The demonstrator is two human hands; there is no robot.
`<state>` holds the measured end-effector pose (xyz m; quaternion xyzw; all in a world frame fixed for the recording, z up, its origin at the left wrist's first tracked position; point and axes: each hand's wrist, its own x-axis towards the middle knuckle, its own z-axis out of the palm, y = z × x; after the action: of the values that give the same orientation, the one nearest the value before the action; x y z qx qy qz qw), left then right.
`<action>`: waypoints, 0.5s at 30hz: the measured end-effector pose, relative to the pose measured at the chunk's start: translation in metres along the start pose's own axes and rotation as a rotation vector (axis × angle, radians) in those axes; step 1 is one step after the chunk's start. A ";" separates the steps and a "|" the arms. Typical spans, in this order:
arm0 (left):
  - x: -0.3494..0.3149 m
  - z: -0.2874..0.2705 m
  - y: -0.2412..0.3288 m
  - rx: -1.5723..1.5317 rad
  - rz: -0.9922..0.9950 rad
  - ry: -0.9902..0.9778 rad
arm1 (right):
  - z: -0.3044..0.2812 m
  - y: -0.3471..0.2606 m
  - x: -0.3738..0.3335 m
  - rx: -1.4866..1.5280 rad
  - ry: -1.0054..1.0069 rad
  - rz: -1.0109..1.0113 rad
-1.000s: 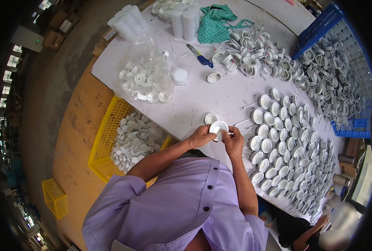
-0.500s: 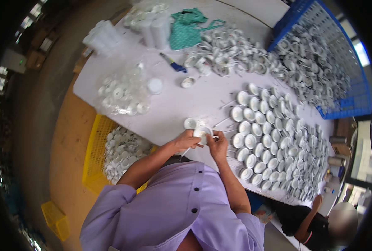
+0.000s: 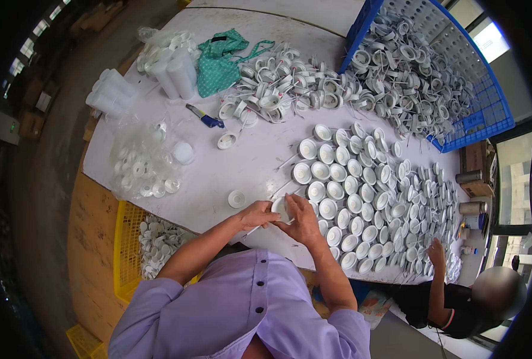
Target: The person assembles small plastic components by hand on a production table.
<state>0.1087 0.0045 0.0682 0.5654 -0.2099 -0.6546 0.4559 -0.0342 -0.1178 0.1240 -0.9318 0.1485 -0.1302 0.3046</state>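
Close to my body, at the table's near edge, both hands are on one round white light fitting (image 3: 282,209), with its thin wire hanging toward the lower left. My left hand (image 3: 257,216) pinches its left side between thumb and fingers. My right hand (image 3: 302,222) curls over its right side, fingertips on the far rim; the fingers hide part of the fitting. A small white round cap (image 3: 236,198) lies on the table just beyond my left hand. To the right, many similar fittings (image 3: 337,173) with wires stand in close rows.
A blue crate (image 3: 500,113) of wired rings stands at the far right, beside a loose heap (image 3: 272,99). Blue-handled cutter (image 3: 205,116), green dotted cloth (image 3: 218,75) and bagged white parts (image 3: 143,164) lie farther off. A yellow basket (image 3: 122,257) sits lower left. A co-worker's hand (image 3: 437,254) reaches in.
The view has shifted, so the table things sit farther left. My right fingers have moved over the fitting's far rim, and it is tilted differently. The co-worker's hand has come up to the rows.
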 end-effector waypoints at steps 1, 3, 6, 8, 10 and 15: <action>-0.004 0.004 0.013 -0.075 0.003 -0.051 | -0.009 0.011 -0.001 0.011 0.033 0.028; 0.004 0.004 0.011 -0.055 -0.010 0.025 | -0.017 0.055 0.001 0.095 0.163 0.062; 0.009 0.003 0.004 0.016 0.036 0.179 | -0.044 0.124 0.015 0.000 0.418 0.137; 0.009 0.003 -0.001 0.067 0.092 0.261 | -0.059 0.166 0.028 -0.060 0.524 0.281; 0.005 0.005 -0.004 0.034 0.062 0.266 | -0.073 0.196 0.042 -0.063 0.539 0.383; -0.006 0.010 -0.017 0.034 -0.030 0.293 | -0.072 0.245 0.068 -0.289 0.541 0.420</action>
<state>0.0925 0.0156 0.0606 0.6656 -0.1439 -0.5681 0.4621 -0.0441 -0.3683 0.0421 -0.8465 0.4282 -0.2840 0.1395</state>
